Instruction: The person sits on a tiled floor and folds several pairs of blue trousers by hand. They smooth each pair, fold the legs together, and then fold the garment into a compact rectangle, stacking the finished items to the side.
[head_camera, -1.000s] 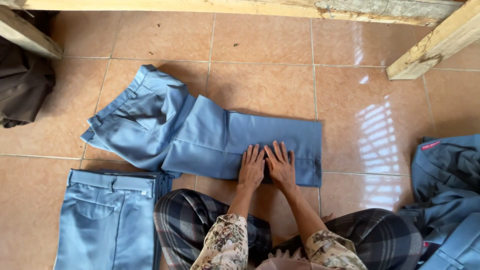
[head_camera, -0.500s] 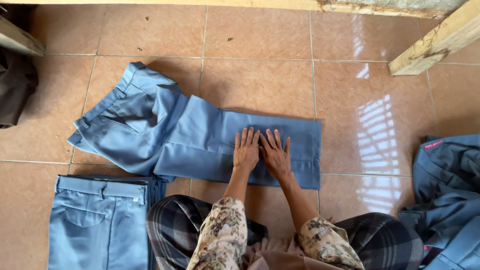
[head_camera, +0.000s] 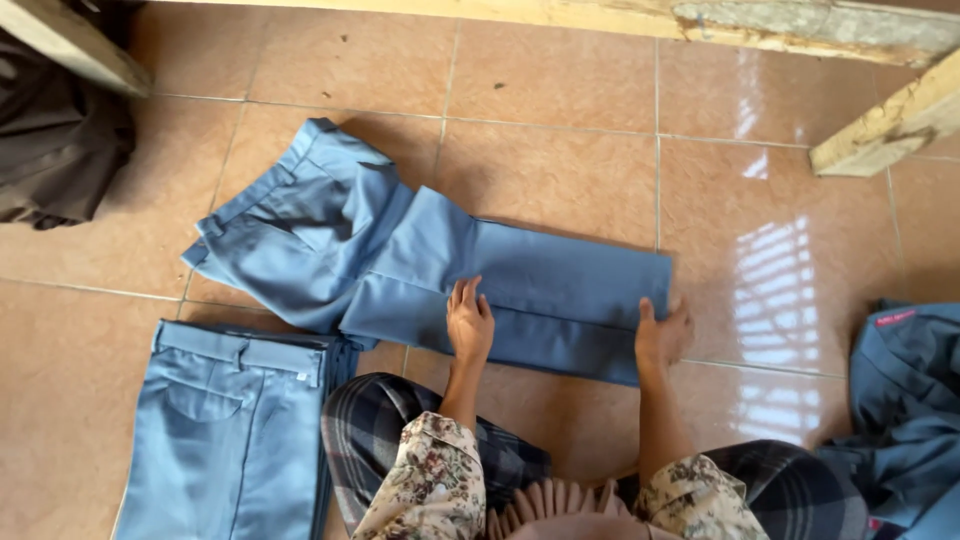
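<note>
Pressing blue trousers (head_camera: 520, 290), left hand (head_camera: 469, 325), right hand (head_camera: 662, 335)

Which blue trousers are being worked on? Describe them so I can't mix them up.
On the tiled floor, find the blue trousers spread sideways at centre. Unlike the folded trousers lower left and blue heap right, both hands press them: left hand, right hand.

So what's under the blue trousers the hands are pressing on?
The blue trousers lie flat on the tiled floor. Left hand and right hand rest on top. Anything beneath the fabric is hidden.
</note>
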